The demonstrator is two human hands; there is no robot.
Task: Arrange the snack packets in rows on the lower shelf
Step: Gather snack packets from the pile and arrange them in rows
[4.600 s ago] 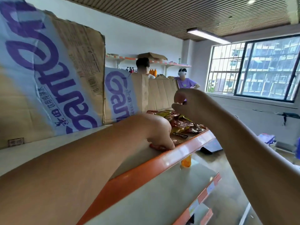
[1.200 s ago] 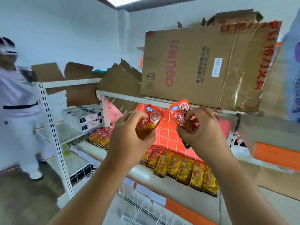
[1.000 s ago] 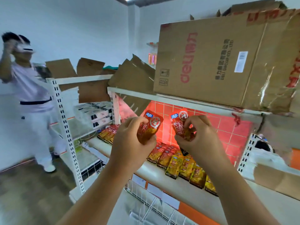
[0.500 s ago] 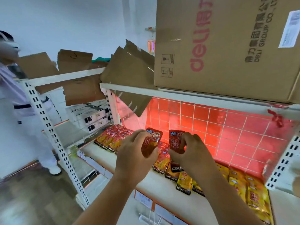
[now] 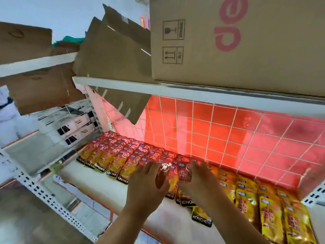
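Observation:
Several red snack packets (image 5: 119,152) lie in overlapping rows on the left of the white lower shelf (image 5: 91,180). Yellow packets (image 5: 263,203) lie in rows on its right. My left hand (image 5: 146,189) grips a red packet (image 5: 165,170) low over the middle of the shelf. Beside it my right hand (image 5: 200,182) pinches another red packet (image 5: 183,173). Both packets are down at the level of the laid rows, and my hands hide their lower ends.
A large cardboard box (image 5: 228,41) and flattened cardboard (image 5: 114,50) sit on the upper shelf just above. A red grid panel (image 5: 228,138) backs the lower shelf. White boxes (image 5: 73,124) fill the neighbouring rack. A perforated upright (image 5: 44,194) runs at lower left.
I turned from another shelf to this one with a red packet in each hand. Both hands came down from chest height to the rows on the lower shelf, and my view moved closer.

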